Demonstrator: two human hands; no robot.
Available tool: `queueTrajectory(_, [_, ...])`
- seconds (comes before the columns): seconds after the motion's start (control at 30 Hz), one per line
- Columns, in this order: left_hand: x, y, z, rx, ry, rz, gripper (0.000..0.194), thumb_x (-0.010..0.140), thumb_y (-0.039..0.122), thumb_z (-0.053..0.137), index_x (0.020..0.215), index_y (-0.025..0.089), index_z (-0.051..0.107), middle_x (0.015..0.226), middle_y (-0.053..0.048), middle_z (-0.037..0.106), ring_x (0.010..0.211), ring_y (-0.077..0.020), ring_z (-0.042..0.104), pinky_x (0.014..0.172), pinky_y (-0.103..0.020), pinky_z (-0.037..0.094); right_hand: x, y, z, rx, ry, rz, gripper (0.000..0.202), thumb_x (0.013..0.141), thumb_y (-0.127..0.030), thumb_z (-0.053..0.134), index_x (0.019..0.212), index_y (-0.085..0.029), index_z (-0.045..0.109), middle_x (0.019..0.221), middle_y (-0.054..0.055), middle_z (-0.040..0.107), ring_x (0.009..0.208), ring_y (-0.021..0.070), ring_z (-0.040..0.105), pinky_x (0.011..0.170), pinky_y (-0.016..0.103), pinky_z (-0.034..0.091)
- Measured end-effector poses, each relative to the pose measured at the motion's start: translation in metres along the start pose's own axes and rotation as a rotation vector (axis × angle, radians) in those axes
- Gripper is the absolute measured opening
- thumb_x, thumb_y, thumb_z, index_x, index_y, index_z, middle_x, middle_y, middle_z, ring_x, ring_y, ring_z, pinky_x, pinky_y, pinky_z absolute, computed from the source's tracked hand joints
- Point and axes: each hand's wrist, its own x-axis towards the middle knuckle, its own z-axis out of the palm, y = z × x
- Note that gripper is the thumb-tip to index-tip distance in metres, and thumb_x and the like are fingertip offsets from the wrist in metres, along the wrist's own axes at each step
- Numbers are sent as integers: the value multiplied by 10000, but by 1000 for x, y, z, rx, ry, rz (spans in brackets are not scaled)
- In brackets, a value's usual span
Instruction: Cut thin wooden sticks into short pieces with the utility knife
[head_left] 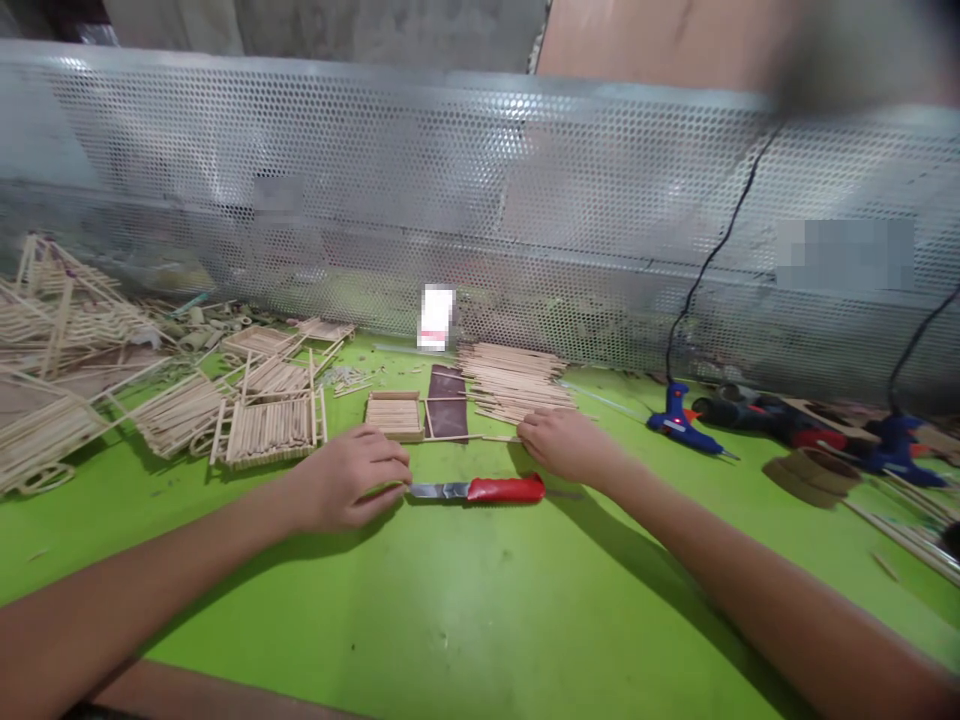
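My left hand (349, 480) lies on the table with bent fingers slightly apart, beside the small stick tray (394, 415) and close to the blade tip of the knife. The red-handled knife (506, 489) lies flat between my hands. With its fingers closed together, my right hand (562, 443) holds the end of a thin wooden stick (499, 438) pointing left toward the tray. Thin sticks form an open frame over a dark brown strip (448, 410) right of the tray. A pile of loose wooden sticks (517, 380) lies just beyond my right hand.
Several stick-built pieces (270, 430) crowd the green table (465, 600) on the left. A blue glue gun (686, 420) with a lit red light, a second glue gun (904, 450) and a brown ring-shaped piece (814, 475) are on the right. A perforated metal panel (450, 180) stands behind.
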Motion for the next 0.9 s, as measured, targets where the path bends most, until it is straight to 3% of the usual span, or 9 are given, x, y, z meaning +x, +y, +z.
queueTrajectory(0.47, [0,-7,-6,4,4,-48,236,1026,255,534,1071,197,759,1035,-67,784,924,-227,702,935,-458,529,2,1,17,-117,85,17,266,943,-47,536,1139,-96,710,1124,186,752,1000,296,721,834,385,521])
queueTrajectory(0.7, [0,-5,-13,27,14,-41,268,1036,271,516,1054,190,771,1016,-72,790,915,-222,711,920,-455,543,3,-12,6,-121,114,-118,230,944,-85,625,1140,-161,716,1132,120,743,1040,278,694,883,381,510])
queueTrajectory(0.9, [0,-6,-16,56,20,-72,300,1047,275,492,1051,181,777,1013,-80,795,894,-217,717,880,-443,567,7,-10,13,-163,147,-174,261,936,-57,641,1167,-161,702,1138,101,752,1055,253,688,933,366,495])
